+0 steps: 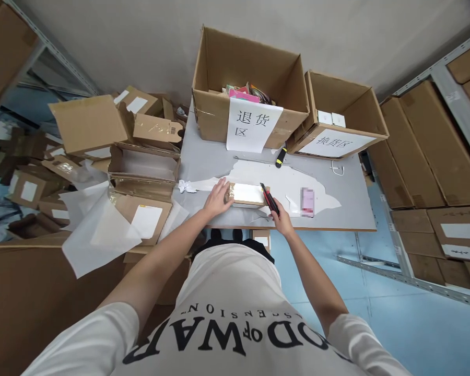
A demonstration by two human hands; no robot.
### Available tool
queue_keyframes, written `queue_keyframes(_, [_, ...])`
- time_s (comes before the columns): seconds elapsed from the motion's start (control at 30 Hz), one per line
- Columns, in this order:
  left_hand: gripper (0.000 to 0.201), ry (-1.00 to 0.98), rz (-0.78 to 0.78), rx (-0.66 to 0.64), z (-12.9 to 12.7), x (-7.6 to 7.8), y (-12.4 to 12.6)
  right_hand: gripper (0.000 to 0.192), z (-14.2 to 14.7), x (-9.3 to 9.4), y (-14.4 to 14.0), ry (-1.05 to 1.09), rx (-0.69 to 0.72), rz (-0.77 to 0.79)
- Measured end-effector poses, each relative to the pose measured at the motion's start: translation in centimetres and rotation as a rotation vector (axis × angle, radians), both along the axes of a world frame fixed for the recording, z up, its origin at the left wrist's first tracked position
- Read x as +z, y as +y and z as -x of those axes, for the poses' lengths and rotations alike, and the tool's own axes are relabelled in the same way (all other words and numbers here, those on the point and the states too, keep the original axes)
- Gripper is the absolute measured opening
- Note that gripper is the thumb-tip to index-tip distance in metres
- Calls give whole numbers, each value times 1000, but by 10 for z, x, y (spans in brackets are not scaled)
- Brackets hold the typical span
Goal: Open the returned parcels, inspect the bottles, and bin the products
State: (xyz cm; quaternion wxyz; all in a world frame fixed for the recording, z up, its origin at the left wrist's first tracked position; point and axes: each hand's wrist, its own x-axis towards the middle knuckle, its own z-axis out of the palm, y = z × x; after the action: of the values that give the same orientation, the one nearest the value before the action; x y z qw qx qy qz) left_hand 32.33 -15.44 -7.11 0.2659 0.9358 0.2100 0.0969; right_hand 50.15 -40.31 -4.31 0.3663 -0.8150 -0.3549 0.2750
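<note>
A small cardboard box [247, 194] with a white label on top lies near the table's front edge. My left hand [218, 198] grips its left end, where clear tape shows. In my right hand [282, 218] is a red and black box cutter [271, 199], fingers closed round the handle. The cutter's blade end points away from me, over the right end of the box. A torn white sheet [317, 188] spreads beneath and beside the box. To the right of my right hand lies a pink blurred item [307, 202].
Two large open cartons with handwritten signs, a left one [215, 117] and a right one [303, 138], stand at the table's back. A black and yellow tool handle [281, 157] lies before them. Opened boxes [144, 162] and loose paper crowd the left; shelved cartons [442, 151] stand right.
</note>
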Motion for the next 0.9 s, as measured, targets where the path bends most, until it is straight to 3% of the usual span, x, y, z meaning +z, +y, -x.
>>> queue_keyframes(0.1, [52, -19, -107, -359, -2, 7, -20, 56, -15, 13, 8, -235, 201, 64])
queue_keyframes(0.17, [54, 18, -144, -491, -7, 7, -41, 56, -26, 28, 24, -366, 340, 115])
queue_keyframes(0.3, [70, 146, -186, -343, -18, 0, -71, 57, -36, 55, 71, -538, 631, 254])
queue_keyframes(0.47, [76, 189, -189, -323, -21, -8, -73, 55, -31, 65, 113, -641, 885, 413])
queue_keyframes(0.9, [90, 194, -147, -325, -18, -8, -72, 71, -32, 83, 135, -740, 1000, 641])
